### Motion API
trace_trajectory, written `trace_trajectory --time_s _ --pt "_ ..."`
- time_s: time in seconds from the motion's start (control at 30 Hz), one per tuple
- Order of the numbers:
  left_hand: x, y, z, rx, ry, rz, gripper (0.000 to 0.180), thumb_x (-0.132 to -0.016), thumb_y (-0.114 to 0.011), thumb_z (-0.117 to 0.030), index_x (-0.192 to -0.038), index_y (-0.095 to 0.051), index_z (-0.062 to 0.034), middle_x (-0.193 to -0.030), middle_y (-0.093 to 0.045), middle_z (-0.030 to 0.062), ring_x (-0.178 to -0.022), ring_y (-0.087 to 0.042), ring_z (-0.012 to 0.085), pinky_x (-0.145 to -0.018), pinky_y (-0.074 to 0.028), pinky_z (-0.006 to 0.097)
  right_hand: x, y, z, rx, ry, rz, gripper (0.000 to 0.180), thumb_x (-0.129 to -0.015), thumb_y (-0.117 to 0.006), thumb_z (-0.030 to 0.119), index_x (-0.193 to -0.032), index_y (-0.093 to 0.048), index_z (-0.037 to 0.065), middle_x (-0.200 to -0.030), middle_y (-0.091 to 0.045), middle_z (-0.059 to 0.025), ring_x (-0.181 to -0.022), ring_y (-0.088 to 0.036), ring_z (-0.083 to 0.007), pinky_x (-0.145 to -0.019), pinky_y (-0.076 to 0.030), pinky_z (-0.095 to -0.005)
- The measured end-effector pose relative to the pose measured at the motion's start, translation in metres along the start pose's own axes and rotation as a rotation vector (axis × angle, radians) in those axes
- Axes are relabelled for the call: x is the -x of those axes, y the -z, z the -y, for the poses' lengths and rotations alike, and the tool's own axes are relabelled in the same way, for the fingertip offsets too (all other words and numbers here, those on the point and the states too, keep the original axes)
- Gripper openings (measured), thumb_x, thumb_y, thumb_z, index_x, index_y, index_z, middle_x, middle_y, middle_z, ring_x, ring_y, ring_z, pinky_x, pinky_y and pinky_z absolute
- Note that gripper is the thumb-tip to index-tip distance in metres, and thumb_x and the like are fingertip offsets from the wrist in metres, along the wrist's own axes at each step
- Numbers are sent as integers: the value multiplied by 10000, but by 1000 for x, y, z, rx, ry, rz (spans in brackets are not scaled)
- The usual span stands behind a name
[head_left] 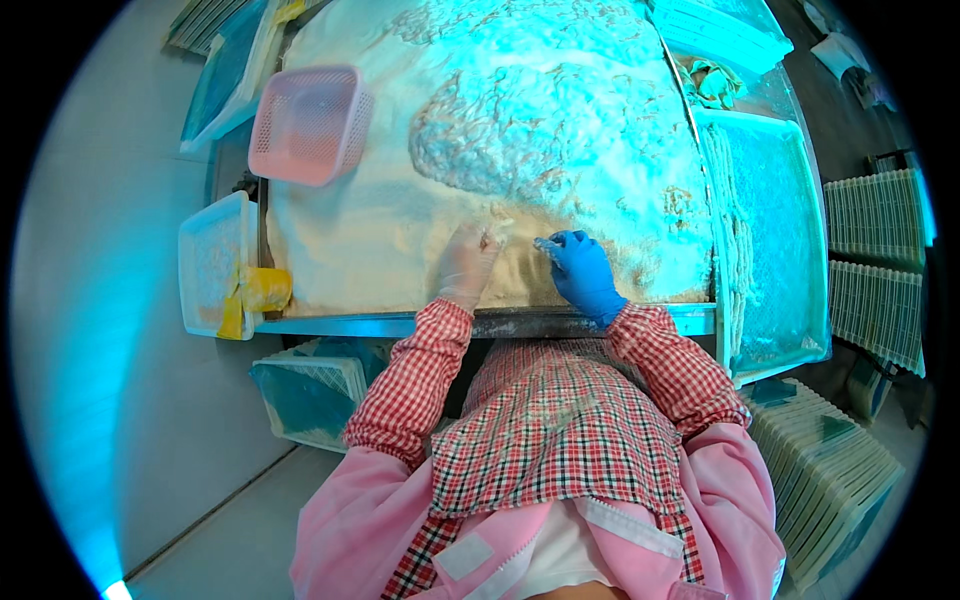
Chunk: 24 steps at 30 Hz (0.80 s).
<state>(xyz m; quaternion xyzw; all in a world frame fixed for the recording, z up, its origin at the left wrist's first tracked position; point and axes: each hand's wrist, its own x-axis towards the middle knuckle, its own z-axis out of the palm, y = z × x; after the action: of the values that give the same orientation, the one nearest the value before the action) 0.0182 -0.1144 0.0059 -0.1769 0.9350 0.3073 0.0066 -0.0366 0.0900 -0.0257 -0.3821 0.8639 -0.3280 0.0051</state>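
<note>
My left hand [467, 265], in a thin whitish glove, is over the near part of the table, its fingertips pinched together. A small pale scrap [503, 224] shows at those fingertips. To its right, my right hand [586, 274] wears a blue glove and is closed too. Something small and pale sticks out leftward from its fingers, too small to name. Both hands are just above the pale tabletop [380, 250], apart from each other. Beyond them spreads a wide heap of wet-looking, shredded whitish material [500, 130], lit strongly blue-green.
A pink perforated basket [310, 125] stands at the left. A white tub [220, 265] with a yellow cloth [265, 290] sits at the near left edge. On the right, a long tray [775, 240] holds pale strands. Stacked slatted frames [820, 470] stand lower right.
</note>
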Motion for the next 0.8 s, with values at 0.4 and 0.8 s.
trace_trajectory --time_s 0.4,0.8 --pt "2 1 3 -279 -66 193 318 -788 -663 -152 -1091 -628 -60 -1020 -632 110 -887 -614 304 -807 -481 414 32 -21 -3 -237 -301 59 321 -848 -580 89 -1167 -614 80 -1044 -619 -99 -967 -567 -299 -817 -475 -375" --pt "15 -31 -64 60 -169 -249 359 -890 -527 -152 -1231 -555 -44 -1159 -569 167 -1093 -519 346 -942 -409 429 14 -24 -1 -1853 -964 -38 384 -984 -496 312 -1240 -519 28 -1144 -592 -67 -965 -573 -178 -826 -479 -325"
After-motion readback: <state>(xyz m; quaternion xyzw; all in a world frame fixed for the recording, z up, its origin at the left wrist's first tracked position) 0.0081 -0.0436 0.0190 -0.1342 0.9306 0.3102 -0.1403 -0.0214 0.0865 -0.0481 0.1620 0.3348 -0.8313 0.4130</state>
